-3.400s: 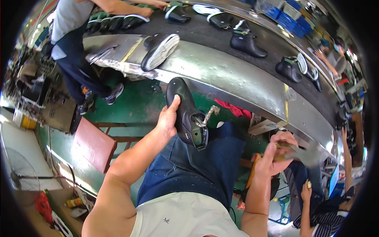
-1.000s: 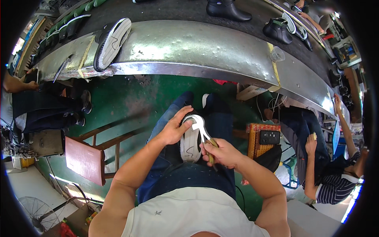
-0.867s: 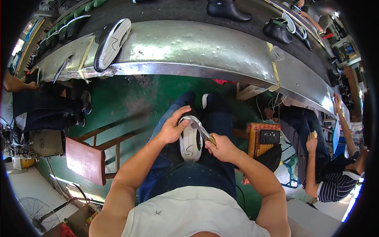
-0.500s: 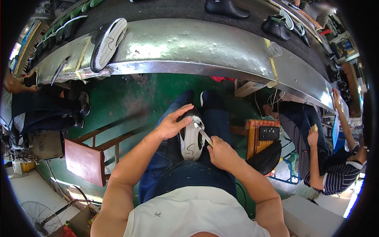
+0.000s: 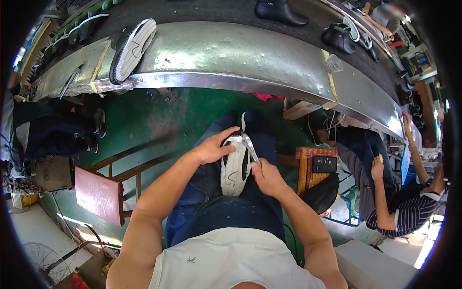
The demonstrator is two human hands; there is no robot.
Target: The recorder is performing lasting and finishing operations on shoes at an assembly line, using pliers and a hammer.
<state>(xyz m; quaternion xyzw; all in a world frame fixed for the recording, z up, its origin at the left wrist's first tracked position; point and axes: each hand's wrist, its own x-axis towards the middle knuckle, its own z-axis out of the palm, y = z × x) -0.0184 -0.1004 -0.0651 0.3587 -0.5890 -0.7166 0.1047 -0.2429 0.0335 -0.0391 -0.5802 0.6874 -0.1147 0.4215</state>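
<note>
A black shoe with a white sole (image 5: 234, 166) lies sole-up on my lap, toe pointing away from me. My left hand (image 5: 214, 146) grips its far end from the left. My right hand (image 5: 266, 176) is closed on a metal hand tool (image 5: 250, 147) whose tip lies along the right edge of the sole. Blue trousers cover my knees under the shoe.
A curved metal conveyor (image 5: 240, 53) runs across in front, carrying another white-soled shoe (image 5: 133, 48) and black boots (image 5: 280, 10). A small wooden stool (image 5: 103, 190) stands to my left. A seated person (image 5: 394, 192) works at my right, beside a stool with a woven seat (image 5: 315, 166).
The shoe came from held out near the conveyor down onto my lap. My right hand took up the tool and moved its tip along the sole's right edge.
</note>
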